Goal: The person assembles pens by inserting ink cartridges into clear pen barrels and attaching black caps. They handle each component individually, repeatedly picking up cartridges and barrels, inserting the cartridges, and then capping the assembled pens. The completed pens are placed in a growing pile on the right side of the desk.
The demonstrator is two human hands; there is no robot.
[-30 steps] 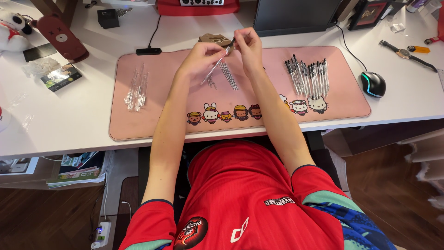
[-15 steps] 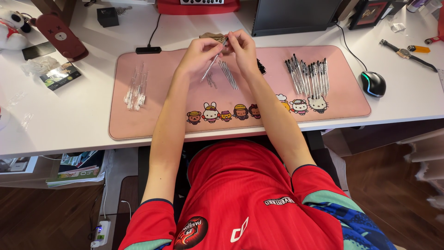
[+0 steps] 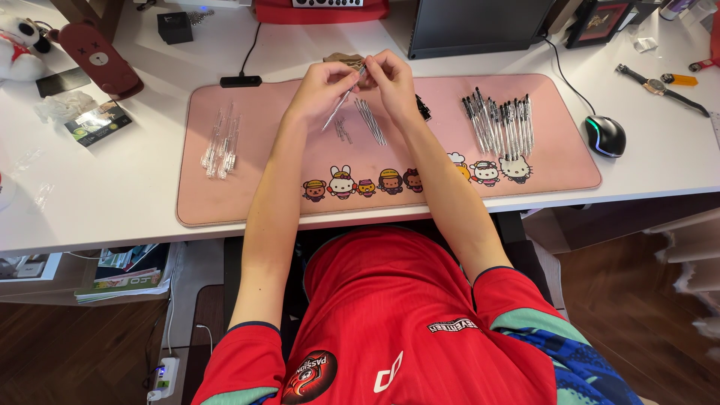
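Observation:
My left hand (image 3: 321, 88) holds a clear pen barrel (image 3: 337, 109) that slants down to the left over the pink desk mat (image 3: 255, 195). My right hand (image 3: 390, 81) meets it at the barrel's upper end, fingers pinched there; what they pinch is too small to tell. Under the hands lie several thin refills (image 3: 370, 120) and small springs (image 3: 343, 132). A row of several assembled pens with black clips (image 3: 499, 121) lies to the right. A bunch of empty clear barrels (image 3: 220, 142) lies on the mat's left side.
A black mouse (image 3: 604, 135) sits right of the mat, with a wristwatch (image 3: 661, 88) behind it. A monitor base (image 3: 480, 26) stands at the back. A brown case (image 3: 99, 58), a small packet (image 3: 96, 123) and a plush toy (image 3: 22, 46) are on the left.
Both hands have stayed together near the mat's far edge, shifting slightly away from me. The clear barrel remains in my left hand at much the same slant.

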